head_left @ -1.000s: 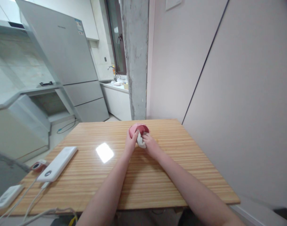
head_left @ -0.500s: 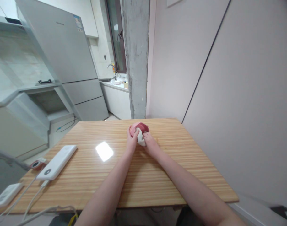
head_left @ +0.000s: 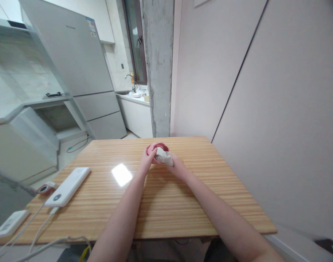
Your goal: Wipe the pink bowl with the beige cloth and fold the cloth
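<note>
Near the far edge of the wooden table (head_left: 183, 211), a pink bowl (head_left: 152, 147) is tilted with its opening partly toward me. My left hand (head_left: 147, 160) is closed on the bowl's left rim, thumb on the inside. A white cloth (head_left: 163, 156) lies bunched over the bowl's near rim and reaches into it. My right hand (head_left: 177, 164) is closed on the cloth at the bowl's right side; some of its fingers are hidden behind the cloth.
At the table's left lie a white power bank (head_left: 68, 187) with cables, a small red-brown device (head_left: 46, 188) and another white block (head_left: 11, 223). Beyond the table stand a grey pillar (head_left: 159, 69) and a fridge (head_left: 73, 51). A pale wall (head_left: 265, 127) borders the right side.
The bowl and my left hand have shifted slightly left. The cloth has swung from hanging down to lying across toward my right hand, which has moved slightly right.
</note>
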Demonstrator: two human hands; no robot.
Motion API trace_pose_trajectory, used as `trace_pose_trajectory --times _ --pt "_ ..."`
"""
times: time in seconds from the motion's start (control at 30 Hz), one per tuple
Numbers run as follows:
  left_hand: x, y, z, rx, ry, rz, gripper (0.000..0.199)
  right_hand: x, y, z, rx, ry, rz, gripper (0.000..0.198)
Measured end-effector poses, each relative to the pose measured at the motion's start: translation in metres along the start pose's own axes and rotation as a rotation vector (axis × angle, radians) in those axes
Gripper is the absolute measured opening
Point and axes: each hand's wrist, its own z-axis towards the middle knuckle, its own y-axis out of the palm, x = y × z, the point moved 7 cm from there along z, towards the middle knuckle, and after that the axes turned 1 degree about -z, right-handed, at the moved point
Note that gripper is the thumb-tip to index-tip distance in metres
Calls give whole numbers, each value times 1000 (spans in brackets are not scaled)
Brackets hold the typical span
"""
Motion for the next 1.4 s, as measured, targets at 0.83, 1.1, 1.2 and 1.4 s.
trace_pose_trajectory --times 0.83,1.1,1.2,1.4 --pt "-4 11 -11 75 -17 -31 81 -11 16 2 -92 -136 -289 14" --pt "12 -1 0 -98 35 58 57 -17 15 2 -239 -227 -311 14" --pt "8 6 -6 -38 4 -44 71 -15 12 3 -200 -182 -356 13" --pt "-4 17 -14 71 67 -74 54 -10 16 1 -108 -134 -310 17"
